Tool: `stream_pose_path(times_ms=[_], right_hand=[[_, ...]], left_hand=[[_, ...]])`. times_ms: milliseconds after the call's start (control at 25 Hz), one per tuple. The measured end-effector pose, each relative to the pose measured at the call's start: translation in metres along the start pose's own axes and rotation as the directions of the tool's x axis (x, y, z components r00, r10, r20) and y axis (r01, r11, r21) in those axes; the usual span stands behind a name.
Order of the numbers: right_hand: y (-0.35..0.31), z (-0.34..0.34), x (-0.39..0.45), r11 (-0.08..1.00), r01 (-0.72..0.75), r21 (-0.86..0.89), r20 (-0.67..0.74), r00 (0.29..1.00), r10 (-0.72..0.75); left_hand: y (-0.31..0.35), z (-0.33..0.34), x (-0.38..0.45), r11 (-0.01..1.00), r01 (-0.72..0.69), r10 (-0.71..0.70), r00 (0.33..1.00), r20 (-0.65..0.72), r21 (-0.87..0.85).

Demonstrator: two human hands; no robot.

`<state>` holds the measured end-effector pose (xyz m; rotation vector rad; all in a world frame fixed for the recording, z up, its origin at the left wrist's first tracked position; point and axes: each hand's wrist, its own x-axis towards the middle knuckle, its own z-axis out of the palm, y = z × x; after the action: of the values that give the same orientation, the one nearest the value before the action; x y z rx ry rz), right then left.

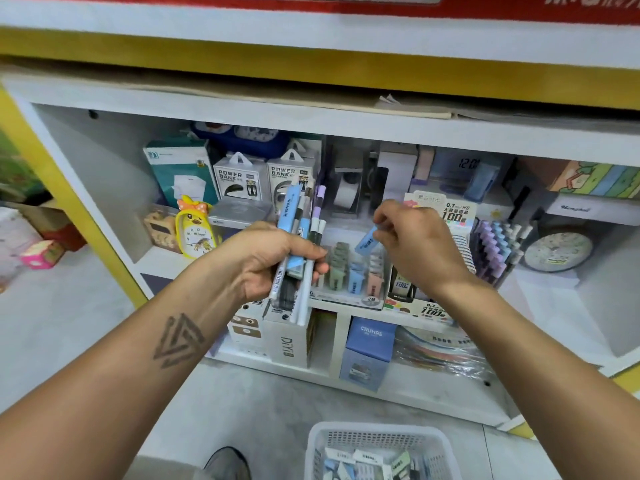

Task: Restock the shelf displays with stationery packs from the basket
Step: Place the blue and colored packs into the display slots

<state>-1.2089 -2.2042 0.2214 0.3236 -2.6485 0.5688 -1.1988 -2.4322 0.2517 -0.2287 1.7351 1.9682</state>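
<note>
The left hand [277,261] has its grip clamped round a bundle of slim stationery packs [300,244], blue, white and purple, held upright in front of the shelf [346,126]. The right hand [415,244] pinches a single small blue pack [367,241] between thumb and fingertips, tilted, just above the clear display tray [349,299] that stands at the front edge of the middle shelf board. That tray already carries rows of green, blue and pink packs standing on end, with what looks like a free slot near the blue row. The white basket [381,434] sits on the floor at the bottom edge of the view, with more packs still lying in it. The step in hand looks like placing: one pack is being fed into the tray while the left hand serves as the reserve. The next move probably calls for turning the blue pack upright, lining it up with its own colour row and lowering it without tipping its neighbours, then drawing another from the bundle. A pen rack [495,251] stands just to the right of the tray, close enough to knock.
</note>
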Motion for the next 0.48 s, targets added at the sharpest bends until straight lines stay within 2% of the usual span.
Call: stream_pose_path(times_ms=[160, 280, 480], right_hand=[[-0.008, 0.014, -0.003, 0.994, 0.086, -0.069, 0.124, 0.989, -0.077], [-0.011, 0.021, -0.004, 0.989, 0.102, -0.110, 0.191, 0.978, -0.080], [-0.011, 0.024, -0.005, 0.984, 0.100, -0.145, 0.217, 0.974, -0.067]], left_hand=[[-0.001, -0.004, 0.002, 1.000, 0.006, -0.006, 1.000, 0.027, -0.001], [-0.003, -0.005, 0.002, 1.000, 0.003, -0.003, 0.999, 0.036, -0.007], [-0.004, -0.005, -0.001, 1.000, -0.005, 0.005, 0.999, 0.034, -0.009]])
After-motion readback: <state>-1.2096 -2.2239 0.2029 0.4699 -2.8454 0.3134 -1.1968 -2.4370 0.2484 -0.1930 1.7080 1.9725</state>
